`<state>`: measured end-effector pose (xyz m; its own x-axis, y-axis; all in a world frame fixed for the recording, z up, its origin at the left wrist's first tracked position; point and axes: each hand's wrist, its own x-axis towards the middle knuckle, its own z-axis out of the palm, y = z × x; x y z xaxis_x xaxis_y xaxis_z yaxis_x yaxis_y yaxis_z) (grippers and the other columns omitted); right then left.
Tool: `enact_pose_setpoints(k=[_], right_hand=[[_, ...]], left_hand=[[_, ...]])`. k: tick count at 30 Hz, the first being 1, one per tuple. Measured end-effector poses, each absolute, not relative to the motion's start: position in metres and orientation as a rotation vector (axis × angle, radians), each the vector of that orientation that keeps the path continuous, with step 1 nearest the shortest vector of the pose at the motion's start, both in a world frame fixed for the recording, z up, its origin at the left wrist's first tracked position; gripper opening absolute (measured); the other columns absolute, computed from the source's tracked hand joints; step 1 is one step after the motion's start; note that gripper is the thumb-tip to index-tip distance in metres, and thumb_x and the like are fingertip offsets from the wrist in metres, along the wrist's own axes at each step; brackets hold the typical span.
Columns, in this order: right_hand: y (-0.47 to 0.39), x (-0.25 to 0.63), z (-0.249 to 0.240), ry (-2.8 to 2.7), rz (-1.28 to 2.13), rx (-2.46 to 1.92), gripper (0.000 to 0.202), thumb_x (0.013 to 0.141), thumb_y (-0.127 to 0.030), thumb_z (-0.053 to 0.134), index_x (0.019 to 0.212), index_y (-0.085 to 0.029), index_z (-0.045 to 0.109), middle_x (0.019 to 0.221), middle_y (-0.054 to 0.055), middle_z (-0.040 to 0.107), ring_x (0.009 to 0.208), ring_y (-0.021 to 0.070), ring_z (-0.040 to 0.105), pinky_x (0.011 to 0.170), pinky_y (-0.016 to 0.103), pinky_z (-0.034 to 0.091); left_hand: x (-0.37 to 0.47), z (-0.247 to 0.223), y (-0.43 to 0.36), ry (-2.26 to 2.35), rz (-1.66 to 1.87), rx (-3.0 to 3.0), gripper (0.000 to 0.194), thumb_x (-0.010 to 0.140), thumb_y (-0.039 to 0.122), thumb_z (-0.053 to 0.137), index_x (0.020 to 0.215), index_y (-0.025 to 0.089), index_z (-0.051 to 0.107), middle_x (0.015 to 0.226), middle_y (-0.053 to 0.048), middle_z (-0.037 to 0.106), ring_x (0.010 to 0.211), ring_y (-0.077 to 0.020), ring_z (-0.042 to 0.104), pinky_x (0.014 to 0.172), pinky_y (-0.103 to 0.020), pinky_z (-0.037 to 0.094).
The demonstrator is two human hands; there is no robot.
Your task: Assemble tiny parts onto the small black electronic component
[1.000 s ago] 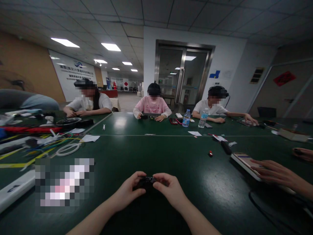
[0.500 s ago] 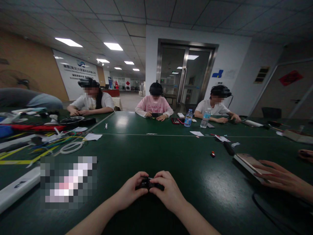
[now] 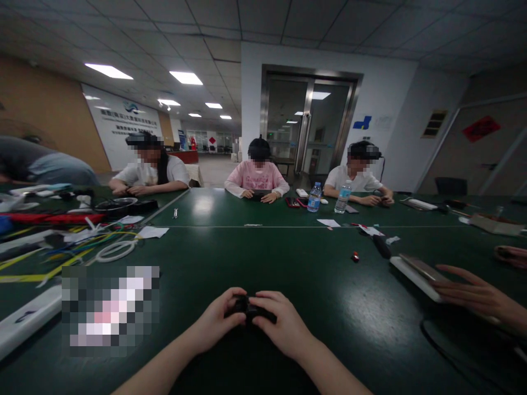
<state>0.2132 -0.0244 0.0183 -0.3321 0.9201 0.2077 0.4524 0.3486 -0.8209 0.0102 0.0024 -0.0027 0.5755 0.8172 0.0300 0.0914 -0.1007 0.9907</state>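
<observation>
Just above the green table, both hands meet around a small black object (image 3: 248, 308) with a dark, shiny surface. My left hand (image 3: 218, 319) pinches its left end between thumb and fingers. On the other end, my right hand (image 3: 283, 317) has its thumb below and its fingers over the top. Fingers cover much of the object, so its kind and whether it is one piece or two cannot be made out.
The green table (image 3: 197, 258) spreads ahead. At left lie a white power strip (image 3: 31, 321), a blurred-out item (image 3: 113, 310) and coiled white cable (image 3: 115, 250). A co-worker's hand (image 3: 473, 291) touches a phone (image 3: 422, 269) at right. Two bottles (image 3: 314, 198) stand farther back.
The view has shifted slightly, so the surroundings sit a little farther left. The black object has turned a little between my fingers; both hands keep their hold.
</observation>
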Motion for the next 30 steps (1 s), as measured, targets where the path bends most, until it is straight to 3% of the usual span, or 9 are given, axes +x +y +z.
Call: enact_pose_setpoints(k=[3,9,30], right_hand=[[-0.026,0.2143,0.0211,-1.903,0.863,-1.165,0.039,0.074,-0.022,0.062,0.11,-0.038,0.059,0.111,0.0,0.061,0.107,0.0236,0.05,0.095,0.042,0.035],[-0.0248,0.2147,0.0213,-1.88,0.872,-1.136,0.024,0.073,-0.022,0.063,0.093,-0.035,0.067,0.104,0.0,0.063,0.104,0.0237,0.052,0.093,0.043,0.036],[-0.0257,0.2145,0.0202,-1.852,0.831,-1.139,0.031,0.074,-0.021,0.061,0.102,-0.034,0.061,0.106,0.0,0.061,0.103,0.0238,0.051,0.092,0.041,0.037]], left_hand=[[0.0091,-0.002,0.0028,0.77,0.741,1.578,0.035,0.081,0.024,0.054,0.113,0.021,0.04,0.09,0.0,0.059,0.08,-0.0162,0.058,0.074,-0.032,0.045],[0.0092,0.0005,0.0015,0.8,0.72,1.61,0.035,0.08,0.024,0.056,0.112,0.022,0.041,0.089,0.0,0.058,0.081,-0.0164,0.057,0.074,-0.031,0.044],[0.0083,0.0002,0.0033,0.82,0.811,1.651,0.04,0.075,0.023,0.062,0.111,0.023,0.045,0.107,-0.004,0.057,0.102,-0.0236,0.053,0.086,-0.037,0.04]])
